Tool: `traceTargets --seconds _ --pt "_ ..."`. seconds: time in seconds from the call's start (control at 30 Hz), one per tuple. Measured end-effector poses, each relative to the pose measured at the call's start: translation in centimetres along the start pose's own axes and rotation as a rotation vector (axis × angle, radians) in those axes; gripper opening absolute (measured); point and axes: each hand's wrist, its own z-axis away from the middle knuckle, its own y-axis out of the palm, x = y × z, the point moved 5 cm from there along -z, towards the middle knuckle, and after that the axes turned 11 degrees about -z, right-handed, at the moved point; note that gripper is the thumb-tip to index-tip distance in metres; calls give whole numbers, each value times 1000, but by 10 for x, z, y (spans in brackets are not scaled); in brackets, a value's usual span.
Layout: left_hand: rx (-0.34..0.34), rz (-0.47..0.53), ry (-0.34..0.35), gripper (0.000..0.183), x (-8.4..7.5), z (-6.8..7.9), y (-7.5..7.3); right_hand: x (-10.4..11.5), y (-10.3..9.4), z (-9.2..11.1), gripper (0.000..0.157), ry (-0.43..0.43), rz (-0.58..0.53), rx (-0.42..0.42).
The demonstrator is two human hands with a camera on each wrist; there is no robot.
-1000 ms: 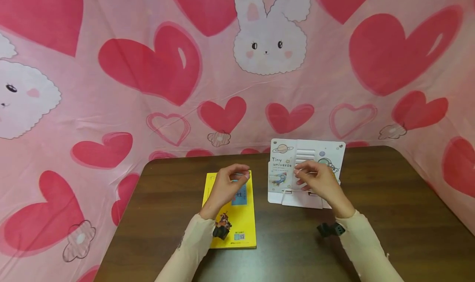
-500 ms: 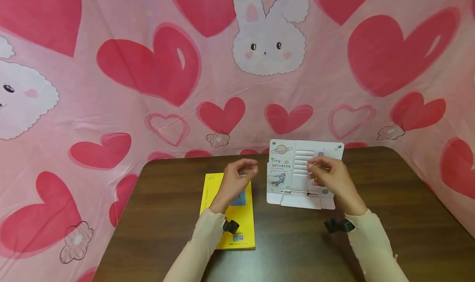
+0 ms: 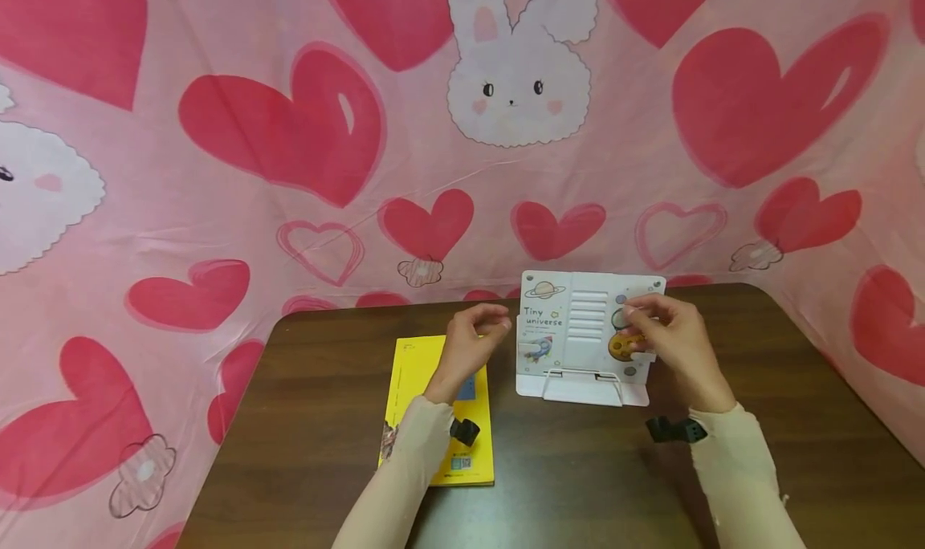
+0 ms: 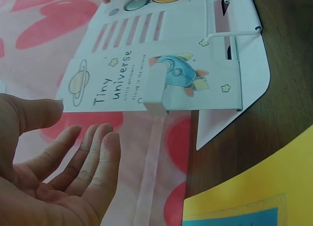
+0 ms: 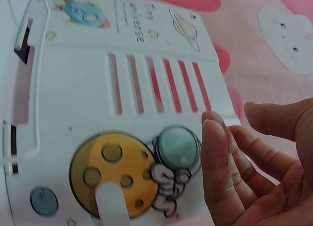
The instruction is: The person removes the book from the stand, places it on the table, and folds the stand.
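Note:
A white book stand (image 3: 588, 360) printed with "Tiny universe", a rocket and an astronaut stands upright on the table, a wire holder across its lower front. My left hand (image 3: 470, 344) is raised over the top of a yellow book (image 3: 412, 380), left of the stand. In the left wrist view, this hand's fingers (image 4: 110, 157) are relaxed, with nothing between them and the thumb. My right hand (image 3: 679, 344) is in front of the stand's right side, partly covering the astronaut. Its relaxed fingers (image 5: 217, 143) hold nothing in the right wrist view; whether they touch the stand, I cannot tell.
The brown wooden table (image 3: 303, 437) carries both things. Behind it hangs a pink cloth (image 3: 405, 156) with hearts and rabbits. White clips project from the stand's side edges, one clip (image 4: 156, 89) near the rocket.
My right hand has moved right, from the stand's middle to its right side, uncovering the slots. My left hand has shifted right and slightly up over the book. Stand and book stay in place.

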Motion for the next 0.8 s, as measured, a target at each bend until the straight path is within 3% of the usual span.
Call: traceTargets --seconds 0.47,0.8 --pt "-49 21 -35 29 3 -16 13 -6 -29 -2 37 3 -38 -113" --pt "-37 59 -75 29 4 -29 29 -17 -43 -7 16 11 -61 -158"
